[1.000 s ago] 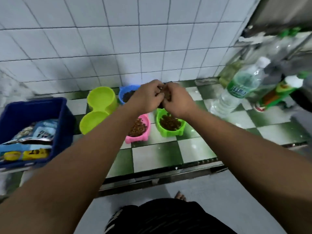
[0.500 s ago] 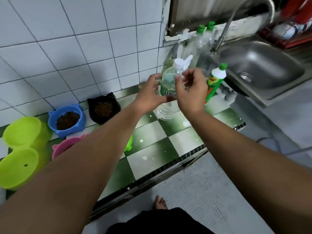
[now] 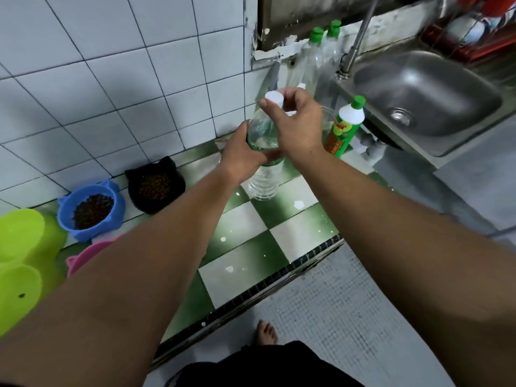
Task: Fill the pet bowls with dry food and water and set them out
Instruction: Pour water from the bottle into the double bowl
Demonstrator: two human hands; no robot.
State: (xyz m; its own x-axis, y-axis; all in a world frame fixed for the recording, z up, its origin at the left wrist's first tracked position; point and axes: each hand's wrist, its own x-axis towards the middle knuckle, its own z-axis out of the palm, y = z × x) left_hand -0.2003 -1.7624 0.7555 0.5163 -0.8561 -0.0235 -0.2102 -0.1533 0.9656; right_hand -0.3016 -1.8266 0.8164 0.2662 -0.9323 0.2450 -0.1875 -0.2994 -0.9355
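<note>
Water bottle [image 3: 263, 180] stands near upright on the checked counter [image 3: 251, 247], straight ahead. My left hand [image 3: 243, 156] wraps its middle; right hand [image 3: 298, 127] above, fingertips [image 3: 266, 106] pinching the white cap [image 3: 274, 96]. Lime double bowl [image 3: 16, 291] lies far left, nearer my left arm. Counted: one blue bowl [image 3: 83, 233], one black bowl [image 3: 167, 202], both holding kibble [image 3: 93, 210]; one pink bowl [image 3: 83, 255], half hidden.

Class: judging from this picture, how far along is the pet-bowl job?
Done: the blue plastic bowl and the black cat-eared bowl hold dry food. In hand: the left hand grips the clear plastic water bottle while the right hand pinches its white cap. Left: the lime-green plastic bowls look unfilled; water, then setting out.
</note>
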